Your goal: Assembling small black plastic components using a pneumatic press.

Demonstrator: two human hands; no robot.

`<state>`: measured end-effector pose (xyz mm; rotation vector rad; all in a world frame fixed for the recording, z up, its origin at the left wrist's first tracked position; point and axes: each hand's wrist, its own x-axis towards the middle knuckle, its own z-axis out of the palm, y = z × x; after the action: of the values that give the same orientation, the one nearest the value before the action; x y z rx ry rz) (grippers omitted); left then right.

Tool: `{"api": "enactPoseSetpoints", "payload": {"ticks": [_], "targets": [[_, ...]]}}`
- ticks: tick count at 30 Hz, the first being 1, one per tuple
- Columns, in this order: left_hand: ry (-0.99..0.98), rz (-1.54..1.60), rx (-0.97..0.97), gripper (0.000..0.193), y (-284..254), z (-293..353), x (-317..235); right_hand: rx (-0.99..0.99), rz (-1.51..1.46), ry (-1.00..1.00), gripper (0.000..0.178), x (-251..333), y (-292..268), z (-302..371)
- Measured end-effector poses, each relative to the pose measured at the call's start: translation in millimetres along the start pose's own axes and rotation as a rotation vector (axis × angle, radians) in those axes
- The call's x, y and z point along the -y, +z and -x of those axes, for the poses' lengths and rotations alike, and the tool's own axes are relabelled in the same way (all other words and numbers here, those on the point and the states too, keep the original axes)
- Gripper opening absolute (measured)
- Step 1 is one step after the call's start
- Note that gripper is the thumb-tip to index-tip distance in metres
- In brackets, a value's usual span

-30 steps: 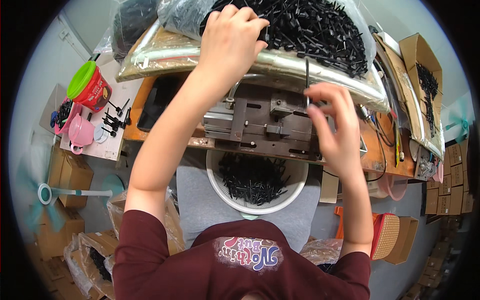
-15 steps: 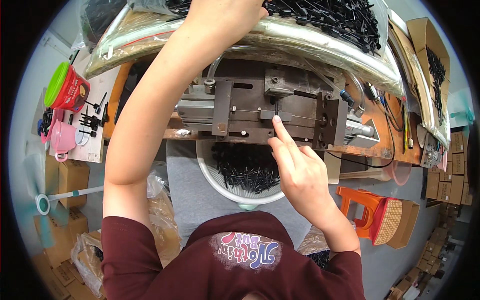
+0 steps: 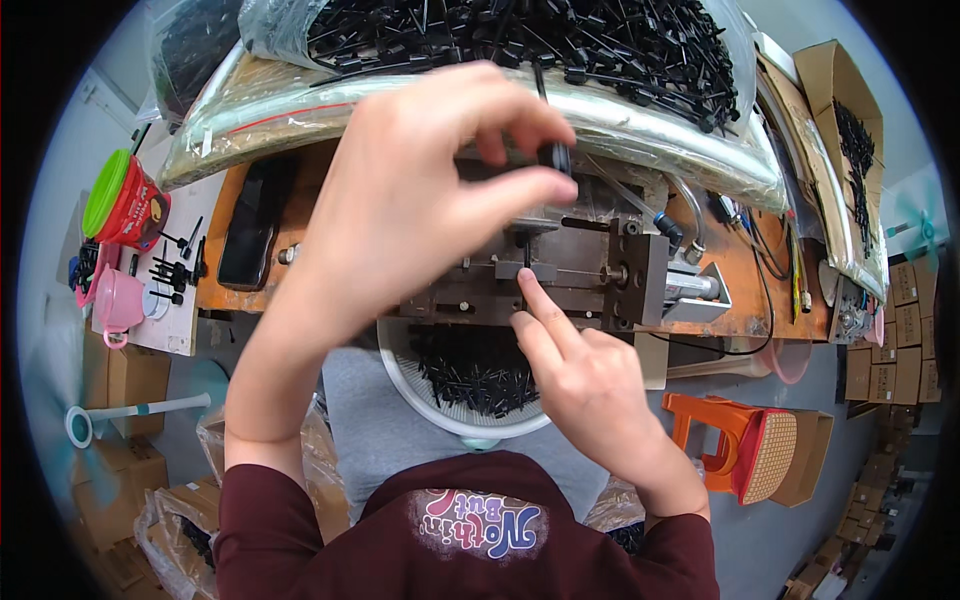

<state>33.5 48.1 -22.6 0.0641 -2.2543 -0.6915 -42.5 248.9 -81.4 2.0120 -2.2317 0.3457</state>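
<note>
An orange-brown wooden workbench runs across the view, carrying a dark metal machine in the middle and a black phone toward the left. Behind the machine, a heap of black plastic parts lies on clear plastic sheeting. The left hand hangs over the machine, pinching a black part between thumb and fingers; motion blur makes its exact shape hard to judge. The right hand grips nothing visible: its index fingertip touches a black pin seated in the machine, with the other fingers curled below. A white basket of similar parts sits on the lap. A pale side table at left bears a red bucket with a green lid and a pink cup. On the grey floor stands an orange stool, with stacked cartons farther right. The maroon shirt carries colourful lettering, upside down in this view; the bucket has pale printing, and the cartons bear small dark marks.
</note>
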Motion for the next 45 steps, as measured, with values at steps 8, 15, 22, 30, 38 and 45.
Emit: {"api": "enactPoseSetpoints", "payload": {"ticks": [8,15,22,30,38,45], "targets": [[-0.039,-0.051,0.098,0.032,5,73,-37,-0.523,-0.182,0.077,0.025,-75,-56,-84],[-0.062,-0.129,0.148,0.024,44,109,-37,-0.367,0.092,0.144,0.03,-136,-54,-149],[-0.037,-0.288,0.2,0.022,57,106,-33,-0.503,-0.074,-0.005,0.022,-123,-54,-144],[-0.085,-0.281,0.341,0.023,44,94,-38,-0.411,-0.818,0.295,0.033,-87,-79,-84],[0.141,-0.366,0.0,0.021,10,-7,1,-0.285,-0.508,0.065,0.027,-31,-30,-2],[0.099,-0.489,-0.014,0.011,46,-80,50,-0.234,-0.282,0.007,0.022,-1,20,10]]}}
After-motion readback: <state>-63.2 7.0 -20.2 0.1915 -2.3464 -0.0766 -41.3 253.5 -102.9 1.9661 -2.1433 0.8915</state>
